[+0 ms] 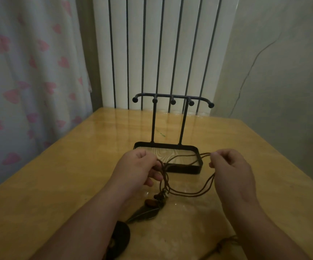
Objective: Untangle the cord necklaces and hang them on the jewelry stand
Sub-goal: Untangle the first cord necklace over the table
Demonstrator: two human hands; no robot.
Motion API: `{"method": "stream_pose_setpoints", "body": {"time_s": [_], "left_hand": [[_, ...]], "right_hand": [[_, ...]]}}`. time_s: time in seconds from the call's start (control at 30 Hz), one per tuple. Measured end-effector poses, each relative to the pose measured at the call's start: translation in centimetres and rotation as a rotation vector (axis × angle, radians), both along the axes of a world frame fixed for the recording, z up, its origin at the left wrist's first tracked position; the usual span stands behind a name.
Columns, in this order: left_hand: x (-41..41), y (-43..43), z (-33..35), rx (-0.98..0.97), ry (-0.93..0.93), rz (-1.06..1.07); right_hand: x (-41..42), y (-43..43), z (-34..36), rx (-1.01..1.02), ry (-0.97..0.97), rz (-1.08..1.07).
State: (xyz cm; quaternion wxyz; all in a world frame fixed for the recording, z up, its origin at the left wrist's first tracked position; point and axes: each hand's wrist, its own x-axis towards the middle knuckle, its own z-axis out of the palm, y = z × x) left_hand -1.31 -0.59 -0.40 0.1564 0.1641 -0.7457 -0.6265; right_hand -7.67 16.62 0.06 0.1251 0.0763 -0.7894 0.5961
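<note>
A black metal jewelry stand [172, 99] with several ball-tipped pegs rises from a rectangular tray base [187, 168] in the middle of the table. Brown cord necklaces [191, 193] stretch between my hands just in front of the base. My left hand [138, 169] pinches the cords at their left side. My right hand [230, 166] pinches the loops at the right, over the tray's corner. Beads and a dark feather pendant [144, 212] hang down from the cords onto the table. The stand's pegs are bare.
The wooden table [58, 175] has a glossy top. A dark round object [120, 239] lies under my left forearm. Another knotted cord [221, 244] lies at the near right. A radiator [163, 53] and a flowered curtain [30, 72] stand behind.
</note>
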Motion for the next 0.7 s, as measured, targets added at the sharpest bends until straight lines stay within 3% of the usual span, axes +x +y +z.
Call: {"method": "stream_pose_setpoints", "body": {"time_s": [0.17, 0.3, 0.43, 0.6, 0.7], "left_hand": [[-0.1, -0.1, 0.0, -0.018, 0.020, -0.016], [0.0, 0.1, -0.1, -0.037, 0.029, -0.028], [0.1, 0.1, -0.1, -0.043, 0.036, -0.078], [0.1, 0.2, 0.0, -0.064, 0.034, -0.057], [0.1, 0.3, 0.0, -0.088, 0.024, -0.034]], "right_hand": [[-0.5, -0.2, -0.9, 0.304, -0.004, 0.067], [0.7, -0.9, -0.8, 0.388, 0.200, 0.302], [1.2, -1.7, -1.5, 0.530, 0.155, 0.483], [0.9, -1.5, -1.5, 0.591, 0.184, 0.440], [0.8, -1.3, -1.0, 0.377, 0.149, 0.408]]}}
